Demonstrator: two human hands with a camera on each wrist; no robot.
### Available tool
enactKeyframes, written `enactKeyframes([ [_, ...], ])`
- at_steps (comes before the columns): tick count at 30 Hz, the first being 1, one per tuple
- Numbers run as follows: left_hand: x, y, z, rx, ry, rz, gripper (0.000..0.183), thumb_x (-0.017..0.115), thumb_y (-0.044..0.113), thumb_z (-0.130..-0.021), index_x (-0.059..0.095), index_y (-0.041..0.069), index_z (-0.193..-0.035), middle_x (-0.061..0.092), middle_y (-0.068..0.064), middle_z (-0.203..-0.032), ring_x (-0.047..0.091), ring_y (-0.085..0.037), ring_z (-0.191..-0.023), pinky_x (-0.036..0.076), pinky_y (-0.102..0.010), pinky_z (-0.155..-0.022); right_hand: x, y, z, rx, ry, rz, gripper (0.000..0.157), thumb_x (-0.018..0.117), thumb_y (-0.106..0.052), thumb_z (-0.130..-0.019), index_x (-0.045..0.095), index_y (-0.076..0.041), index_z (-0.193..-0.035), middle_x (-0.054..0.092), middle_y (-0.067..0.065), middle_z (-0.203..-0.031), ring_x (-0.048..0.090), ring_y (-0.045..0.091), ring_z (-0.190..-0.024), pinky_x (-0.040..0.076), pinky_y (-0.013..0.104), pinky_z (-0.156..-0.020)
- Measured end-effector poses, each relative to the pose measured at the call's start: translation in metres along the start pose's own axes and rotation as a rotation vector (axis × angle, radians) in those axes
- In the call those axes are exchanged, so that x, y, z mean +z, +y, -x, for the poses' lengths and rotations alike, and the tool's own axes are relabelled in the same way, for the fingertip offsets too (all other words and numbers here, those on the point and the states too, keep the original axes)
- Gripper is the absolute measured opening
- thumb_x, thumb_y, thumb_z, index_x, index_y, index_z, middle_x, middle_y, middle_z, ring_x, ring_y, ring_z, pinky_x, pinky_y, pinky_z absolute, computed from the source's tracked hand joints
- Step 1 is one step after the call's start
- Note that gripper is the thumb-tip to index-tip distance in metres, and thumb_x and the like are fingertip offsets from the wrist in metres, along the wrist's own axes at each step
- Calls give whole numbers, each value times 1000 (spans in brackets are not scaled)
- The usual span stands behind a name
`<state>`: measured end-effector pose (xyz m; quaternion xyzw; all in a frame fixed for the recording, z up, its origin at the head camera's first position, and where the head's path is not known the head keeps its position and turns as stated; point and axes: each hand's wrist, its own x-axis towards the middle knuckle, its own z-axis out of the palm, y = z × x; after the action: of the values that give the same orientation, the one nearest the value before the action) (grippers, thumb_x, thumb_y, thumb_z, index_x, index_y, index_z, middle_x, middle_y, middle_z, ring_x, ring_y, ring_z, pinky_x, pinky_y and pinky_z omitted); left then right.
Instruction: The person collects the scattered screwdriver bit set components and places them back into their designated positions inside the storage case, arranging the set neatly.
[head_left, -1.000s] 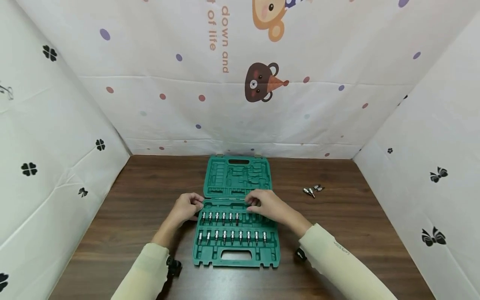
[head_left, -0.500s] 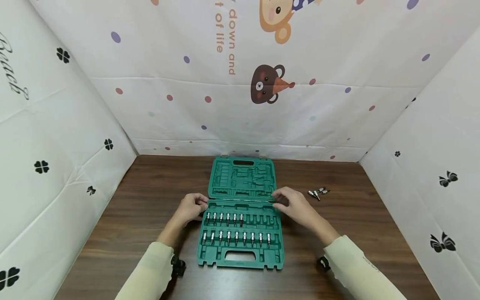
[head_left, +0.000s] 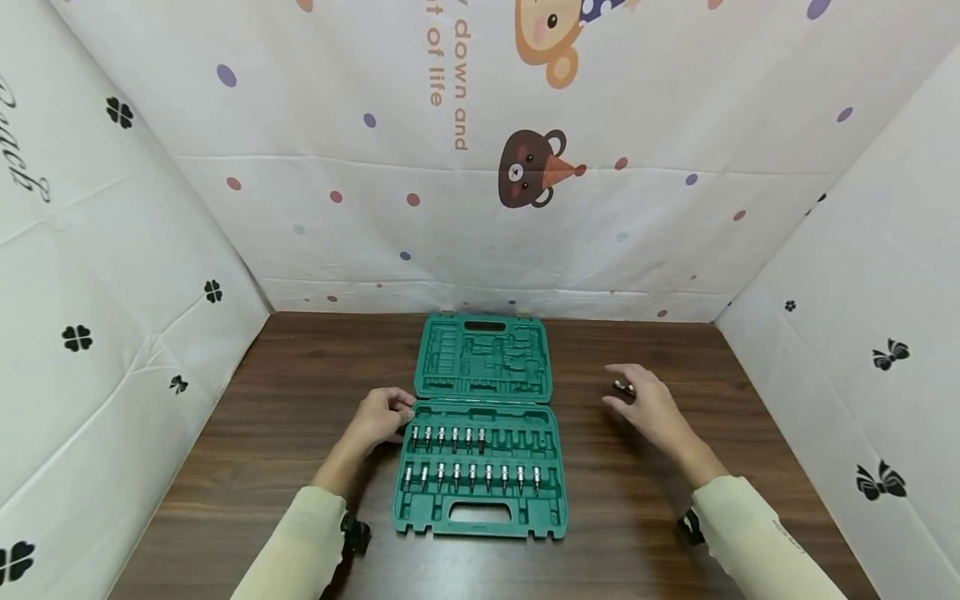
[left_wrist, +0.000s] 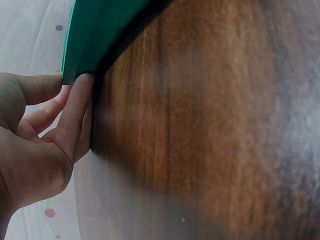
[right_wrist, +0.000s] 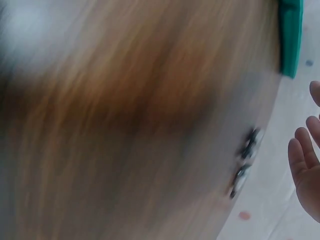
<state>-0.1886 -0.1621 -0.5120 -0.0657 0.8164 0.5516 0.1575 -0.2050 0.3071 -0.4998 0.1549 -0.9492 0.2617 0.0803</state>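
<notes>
A green plastic tool case [head_left: 427, 510] lies open on the table, its lid folded back. Two rows of socket bits [head_left: 472, 477] stand in its slots; the upper row fills only the left part. My left hand [head_left: 378, 417] pinches the case's left edge near the hinge, thumb on top and fingers underneath, as the left wrist view shows at the green corner [left_wrist: 82, 55]. To the right, my right hand [head_left: 647, 408] reaches over some loose socket bits [head_left: 622, 387], fingers apart and holding nothing. Its own wrist view shows those bits [right_wrist: 251, 142] blurred, beside the fingers [right_wrist: 296, 155].
The brown wooden table [head_left: 322, 350] carries the case and the loose bits. A white printed cloth [head_left: 337, 242] rises behind it, with more cloth at both sides. The lid [head_left: 483, 367] reaches close to the table's back edge.
My right hand has moved from over the case's upper right slots, past its right edge, to the loose bits. My left hand has kept its grip on the case's edge.
</notes>
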Motion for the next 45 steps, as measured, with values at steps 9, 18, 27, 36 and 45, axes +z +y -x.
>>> enactKeyframes([
  [9, 0, -1, 0, -4, -2, 2, 16, 59, -1, -101, 67, -2, -115, 63, -16, -101, 64, -25, -88, 63, -40, -68, -9, 28, 8, 73, -47, 36, 63, 83, -14, -88, 56, -3, -144, 55, 25, -143, 58, 45, -122, 45, 67, -101],
  [18, 0, -2, -3, 1, -10, 3, 16, 59, -1, -101, 67, -2, -115, 62, -16, -102, 63, -26, -89, 63, -40, -68, -8, 45, 7, 140, -123, 46, 62, 79, -14, -91, 53, -2, -146, 53, 28, -145, 56, 48, -125, 48, 66, -100],
  [27, 0, -3, -4, -4, -6, 6, 16, 60, -1, -101, 67, -1, -115, 63, -16, -102, 63, -25, -89, 63, -39, -68, -2, 51, 4, 138, -121, 27, 53, 77, -7, -93, 57, -1, -142, 60, 26, -135, 67, 40, -110, 57, 56, -89],
  [36, 0, -2, -3, 3, -2, 0, 16, 60, -1, -101, 67, -2, -116, 63, -17, -103, 64, -25, -89, 64, -40, -68, 0, 51, 0, 117, -112, 71, 44, 72, -4, -95, 61, 2, -137, 63, 26, -128, 68, 39, -105, 57, 55, -87],
  [45, 0, -1, -1, -5, -2, -4, 16, 60, -1, -101, 67, -2, -115, 63, -16, -101, 64, -26, -89, 63, -39, -69, 9, 50, -1, 36, -41, 163, 26, 71, 2, -93, 68, 5, -118, 64, 22, -106, 64, 31, -86, 56, 48, -75],
])
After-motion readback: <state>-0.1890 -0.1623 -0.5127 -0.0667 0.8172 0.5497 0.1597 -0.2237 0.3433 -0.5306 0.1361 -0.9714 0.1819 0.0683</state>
